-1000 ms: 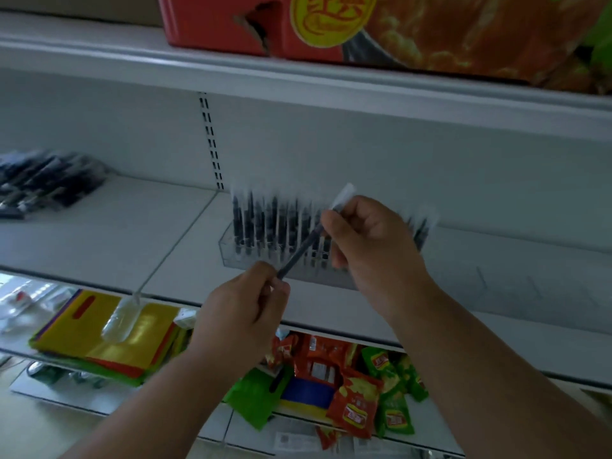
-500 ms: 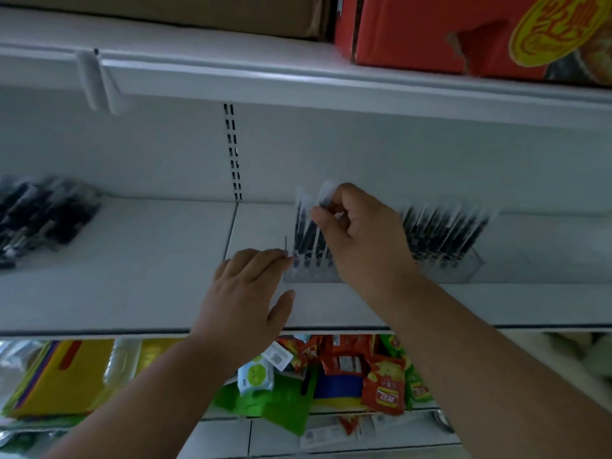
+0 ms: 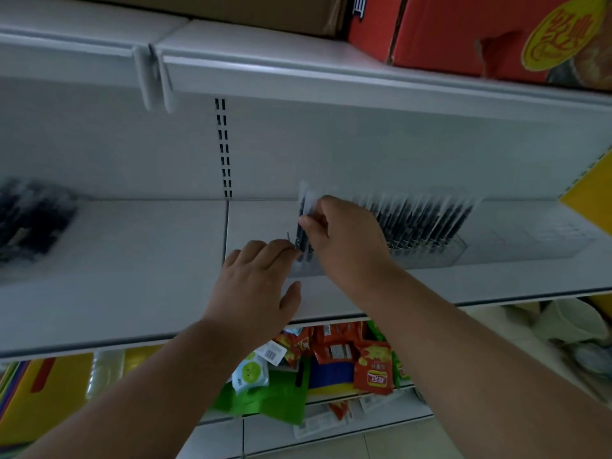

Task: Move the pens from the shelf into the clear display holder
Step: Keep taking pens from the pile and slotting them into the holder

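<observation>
Two bare hands work at the left end of the clear display holder (image 3: 440, 250) on the white shelf (image 3: 132, 260). The right hand (image 3: 344, 240) pinches one pen (image 3: 302, 223) between thumb and curled fingers; the pen stands almost upright with its lower end down in the holder's left end, beside another upright pen. The left hand (image 3: 258, 279), just left of and below the right one, lies flat with fingers straight and loose, its fingertips (image 3: 288, 246) touching the holder's left end, gripping nothing. To the right of the right hand a row of dark pens (image 3: 420, 223) with pale caps leans in the holder. Well off to the left of the left hand, a blurred heap of dark pens (image 3: 29, 220) lies on the shelf. Below both forearms, on the lower shelf, sit red snack packets (image 3: 372, 366), a green bag (image 3: 275, 399) and yellow packs (image 3: 43, 392). Above the hands, a red carton (image 3: 463, 31) rests on the top shelf.
</observation>
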The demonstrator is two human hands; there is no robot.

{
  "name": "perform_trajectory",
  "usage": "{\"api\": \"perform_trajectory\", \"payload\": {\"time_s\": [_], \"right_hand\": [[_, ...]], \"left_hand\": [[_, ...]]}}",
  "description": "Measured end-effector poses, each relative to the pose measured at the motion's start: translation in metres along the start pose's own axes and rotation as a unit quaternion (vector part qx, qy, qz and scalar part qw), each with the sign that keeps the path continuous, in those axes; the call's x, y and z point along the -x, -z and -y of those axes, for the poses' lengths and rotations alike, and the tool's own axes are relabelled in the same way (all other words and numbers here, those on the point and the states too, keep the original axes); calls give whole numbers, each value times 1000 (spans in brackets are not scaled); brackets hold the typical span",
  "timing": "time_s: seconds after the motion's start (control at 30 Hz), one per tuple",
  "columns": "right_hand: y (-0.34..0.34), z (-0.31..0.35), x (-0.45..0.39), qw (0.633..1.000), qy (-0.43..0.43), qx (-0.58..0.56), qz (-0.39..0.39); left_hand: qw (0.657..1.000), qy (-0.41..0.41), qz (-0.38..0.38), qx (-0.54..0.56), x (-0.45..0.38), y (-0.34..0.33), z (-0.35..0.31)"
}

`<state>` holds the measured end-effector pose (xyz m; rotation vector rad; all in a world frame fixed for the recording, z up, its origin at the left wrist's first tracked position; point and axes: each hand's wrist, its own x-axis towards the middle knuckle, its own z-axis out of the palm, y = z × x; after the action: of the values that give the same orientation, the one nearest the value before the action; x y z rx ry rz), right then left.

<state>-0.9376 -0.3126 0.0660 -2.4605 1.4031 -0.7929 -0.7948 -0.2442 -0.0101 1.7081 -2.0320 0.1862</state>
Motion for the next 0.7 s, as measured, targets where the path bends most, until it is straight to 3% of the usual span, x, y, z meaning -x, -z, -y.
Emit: {"api": "perform_trajectory", "payload": {"time_s": [0.23, 0.5, 0.7], "right_hand": [[-12, 0, 2, 995, -9, 87, 37], [4, -4, 14, 998, -43, 12, 38], [23, -1, 43, 993, 101, -13, -52]], "left_hand": [[1000, -1, 3, -19, 1, -1, 0], [999, 18, 15, -25, 5, 5, -5], [995, 95, -33, -23, 29, 15, -24]]}}
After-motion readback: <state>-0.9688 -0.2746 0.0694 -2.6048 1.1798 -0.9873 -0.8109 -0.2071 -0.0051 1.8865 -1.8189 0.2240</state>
